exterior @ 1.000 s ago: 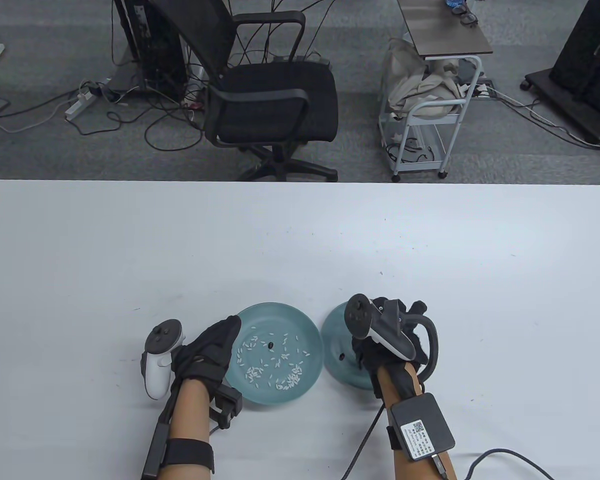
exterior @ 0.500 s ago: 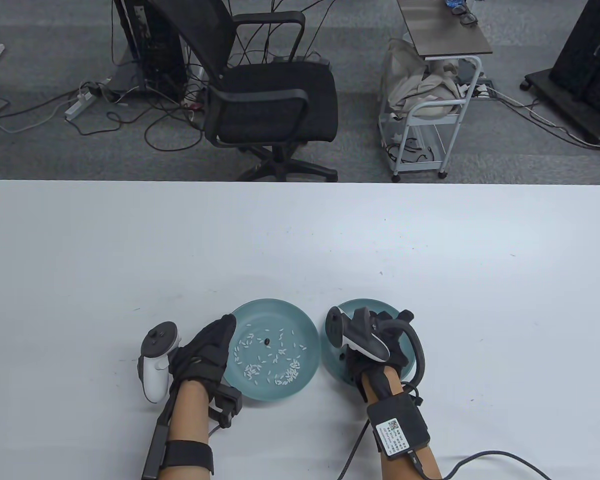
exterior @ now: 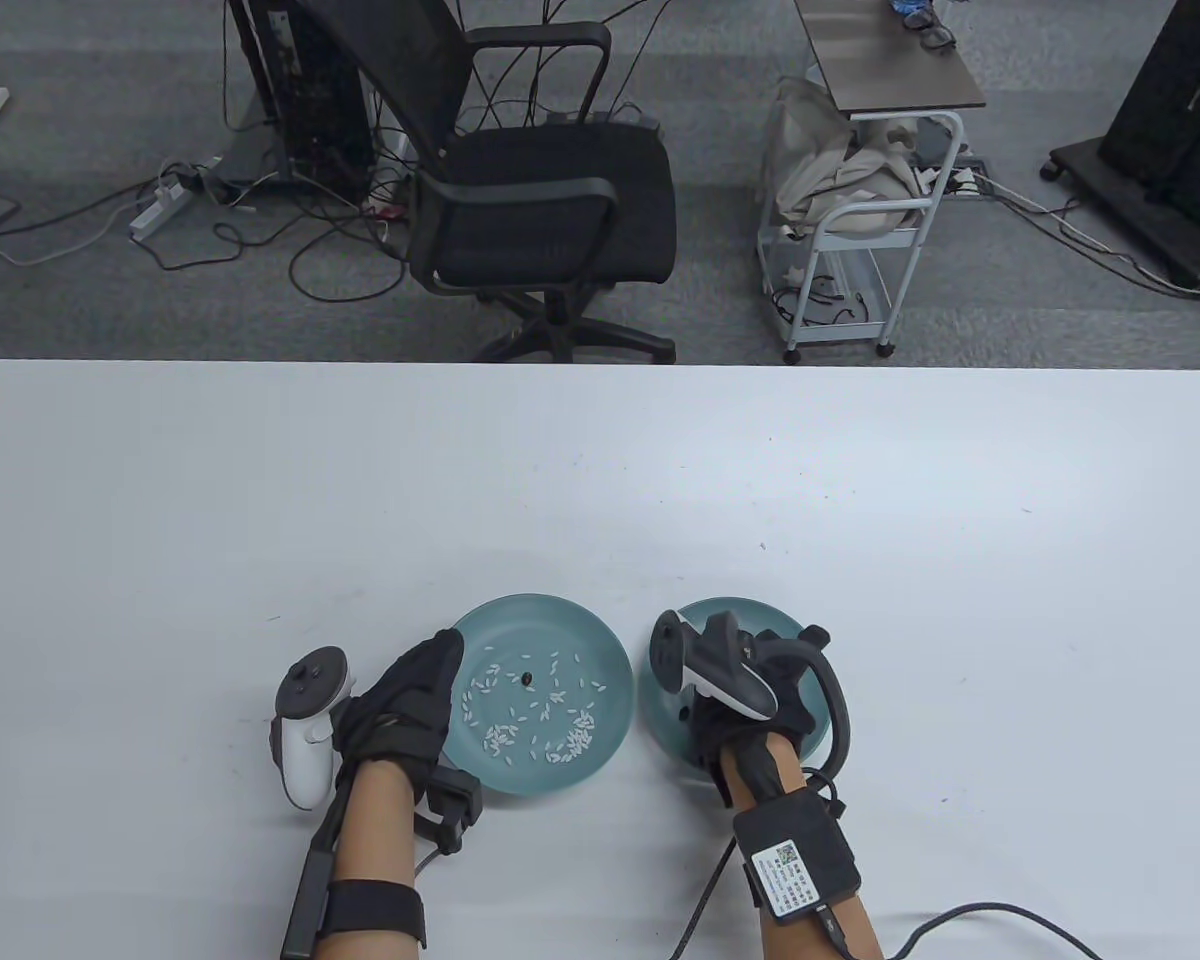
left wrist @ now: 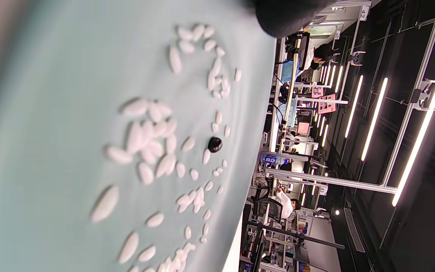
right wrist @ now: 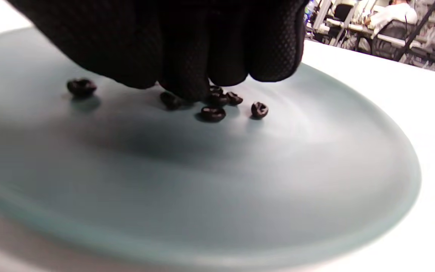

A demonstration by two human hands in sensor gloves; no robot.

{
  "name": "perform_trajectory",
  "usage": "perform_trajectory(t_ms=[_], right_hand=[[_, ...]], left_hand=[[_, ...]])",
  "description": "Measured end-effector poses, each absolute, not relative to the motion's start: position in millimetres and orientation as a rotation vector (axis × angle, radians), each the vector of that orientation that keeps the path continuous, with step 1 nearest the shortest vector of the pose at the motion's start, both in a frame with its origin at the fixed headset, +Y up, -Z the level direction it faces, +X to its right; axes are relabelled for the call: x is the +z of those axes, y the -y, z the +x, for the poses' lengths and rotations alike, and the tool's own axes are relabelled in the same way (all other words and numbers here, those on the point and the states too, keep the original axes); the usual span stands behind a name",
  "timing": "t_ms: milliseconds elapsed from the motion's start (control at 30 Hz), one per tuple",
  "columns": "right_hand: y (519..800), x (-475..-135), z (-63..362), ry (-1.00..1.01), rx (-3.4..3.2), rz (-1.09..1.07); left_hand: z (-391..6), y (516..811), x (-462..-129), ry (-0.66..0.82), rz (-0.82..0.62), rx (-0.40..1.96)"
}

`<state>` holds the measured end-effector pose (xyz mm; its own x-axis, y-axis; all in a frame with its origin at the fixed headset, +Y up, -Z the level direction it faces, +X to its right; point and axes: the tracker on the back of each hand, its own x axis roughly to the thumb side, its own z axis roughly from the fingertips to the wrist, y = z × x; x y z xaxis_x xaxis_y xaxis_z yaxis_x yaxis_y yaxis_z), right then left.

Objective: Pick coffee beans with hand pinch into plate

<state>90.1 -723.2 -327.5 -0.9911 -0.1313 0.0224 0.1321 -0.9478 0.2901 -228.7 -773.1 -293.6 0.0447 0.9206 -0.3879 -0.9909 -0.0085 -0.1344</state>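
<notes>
My right hand (exterior: 760, 690) hangs low over the right-hand teal ceramic plate (exterior: 795, 618) on the white bench (exterior: 600, 470), fingertips (right wrist: 187, 85) bunched together just above a small cluster of dark roasted coffee beans (right wrist: 213, 113). From the right wrist view the fingers press close against one another, but I cannot tell whether a bean sits between them or has already dropped; my grip is narrowed to a pinch, and what it has is hidden by the glove. I judge this as the release step, at the drop-off plate.

My left hand (exterior: 405, 705) rests on the near left rim of the left-hand teal ceramic plate (exterior: 600, 630), steadying it; whether its fingers curl over the rim is hidden. That plate carries a scatter of white rice-like grains (left wrist: 153, 151) and one dark coffee bean (exterior: 528, 679) lying among them, just far of the middle.

The next move, as I judge it, calls for spreading my right fingers, lifting clear, then crossing left to that single bean. It is small and ringed by grains, so the pinch wants only the fingertips, straight down.
</notes>
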Motion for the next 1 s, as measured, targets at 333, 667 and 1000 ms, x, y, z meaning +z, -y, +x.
perform_trajectory(t_ms=[333,667,1000], right_hand=[[695,-327,132,0.326,-3.344,0.133],[652,-313,122,0.390,-3.547,-0.110],[627,-292,38,0.203,-3.294,-0.518]], left_hand=[[-229,775,-295,-0.216,-0.439,1.539],[-224,778,-299,-0.193,-0.510,1.521],[-218,774,-303,-0.138,-0.564,1.484]])
